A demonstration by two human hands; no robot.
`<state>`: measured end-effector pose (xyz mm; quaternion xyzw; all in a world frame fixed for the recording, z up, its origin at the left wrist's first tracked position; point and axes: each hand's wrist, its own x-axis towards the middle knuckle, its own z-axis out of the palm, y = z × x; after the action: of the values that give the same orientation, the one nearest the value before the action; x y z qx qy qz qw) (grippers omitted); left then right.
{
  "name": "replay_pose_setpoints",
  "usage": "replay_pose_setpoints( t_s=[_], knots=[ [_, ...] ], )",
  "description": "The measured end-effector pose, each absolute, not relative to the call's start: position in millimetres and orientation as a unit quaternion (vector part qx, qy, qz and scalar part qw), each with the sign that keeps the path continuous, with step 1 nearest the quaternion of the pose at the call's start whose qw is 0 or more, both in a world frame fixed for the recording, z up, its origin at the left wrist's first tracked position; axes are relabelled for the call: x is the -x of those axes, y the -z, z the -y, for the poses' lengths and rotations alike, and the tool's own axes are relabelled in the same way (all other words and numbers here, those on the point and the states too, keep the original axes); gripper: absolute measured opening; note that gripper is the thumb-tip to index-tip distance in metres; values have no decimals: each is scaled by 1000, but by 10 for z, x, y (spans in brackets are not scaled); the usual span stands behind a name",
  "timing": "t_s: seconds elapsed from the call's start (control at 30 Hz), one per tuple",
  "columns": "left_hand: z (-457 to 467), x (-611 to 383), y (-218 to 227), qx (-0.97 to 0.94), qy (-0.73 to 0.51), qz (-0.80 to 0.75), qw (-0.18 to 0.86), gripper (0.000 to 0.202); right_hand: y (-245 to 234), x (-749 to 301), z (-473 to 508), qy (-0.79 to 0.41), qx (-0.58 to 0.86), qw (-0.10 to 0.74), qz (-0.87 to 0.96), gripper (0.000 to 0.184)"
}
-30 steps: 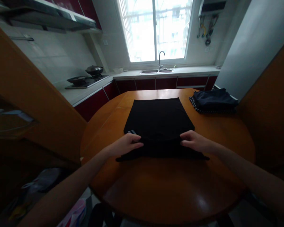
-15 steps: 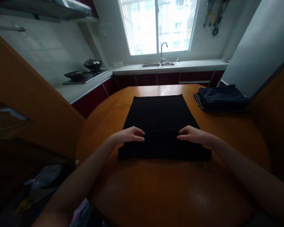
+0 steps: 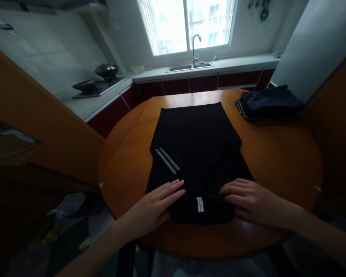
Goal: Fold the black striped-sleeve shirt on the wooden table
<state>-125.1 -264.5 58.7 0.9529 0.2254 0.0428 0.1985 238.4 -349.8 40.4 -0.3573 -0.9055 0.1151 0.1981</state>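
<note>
A black garment (image 3: 198,142) lies folded flat in the middle of a round wooden table (image 3: 276,161). Two pale stripes show on its left side, and a small white label shows near its front edge. My left hand (image 3: 158,204) rests flat on the garment's near left part, fingers stretched out. My right hand (image 3: 248,198) lies flat on the near right part, fingers extended and pointing left. Neither hand grips anything.
A folded dark blue garment (image 3: 268,102) sits at the table's far right. Behind the table runs a counter with a sink and tap (image 3: 194,57) under a window. A stove with a pan (image 3: 103,73) stands at the left. Wooden panels flank both sides.
The garment's near section now lies toward me, showing the stripes and white label. Both hands moved nearer to me and flattened on the near edge.
</note>
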Motion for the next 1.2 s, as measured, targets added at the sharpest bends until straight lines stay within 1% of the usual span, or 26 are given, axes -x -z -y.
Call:
replay_pose_setpoints(
  t_s=[0.07,0.13,0.23,0.3,0.37,0.47,0.53,0.57,0.67,0.73,0.8,0.87,0.97,1.1,1.13,1.2],
  knots=[
    [2757,1285,-409,-962,-34,-200,182,86,-310,-2329,3594,-70,353,195,912,28],
    [2808,1305,-289,-963,-38,-194,181,90,-244,-2290,3648,-38,356,200,912,33],
    [2810,1319,-243,-960,-53,-190,198,85,-201,-2265,3679,-34,364,206,908,33],
    [2781,1320,-276,-955,-60,-186,223,74,-203,-2265,3678,-66,378,215,898,30],
    [2738,1308,-327,-941,-75,-203,260,58,-218,-2268,3663,-124,403,230,877,26],
    [2656,1246,-385,-901,-115,-278,313,32,-244,-2253,3604,-228,485,264,802,19],
    [2590,1173,-398,-872,-135,-332,334,20,-246,-2224,3533,-290,540,289,735,19],
    [2556,1130,-397,-859,-140,-358,338,20,-240,-2206,3489,-314,559,301,706,19],
    [2464,1008,-375,-829,-155,-424,330,33,-206,-2143,3350,-338,591,334,652,20],
    [2419,951,-352,-819,-170,-442,324,31,-184,-2107,3276,-321,618,340,632,21],
    [2393,922,-320,-818,-187,-442,318,28,-163,-2082,3232,-288,652,323,623,28],
    [2388,919,-278,-823,-195,-447,292,33,-135,-2070,3221,-243,681,294,625,35],
    [2433,937,-222,-850,-178,-454,200,37,-74,-2069,3250,-138,703,258,648,37],
    [2557,916,-259,-883,-168,-439,15,35,-59,-2048,3318,31,682,216,698,29],
    [2584,893,-286,-891,-172,-420,-17,37,-81,-2029,3329,60,665,216,712,28],
    [2620,826,-335,-922,-162,-349,-38,44,-143,-1968,3332,90,617,227,748,31]
  ],
)
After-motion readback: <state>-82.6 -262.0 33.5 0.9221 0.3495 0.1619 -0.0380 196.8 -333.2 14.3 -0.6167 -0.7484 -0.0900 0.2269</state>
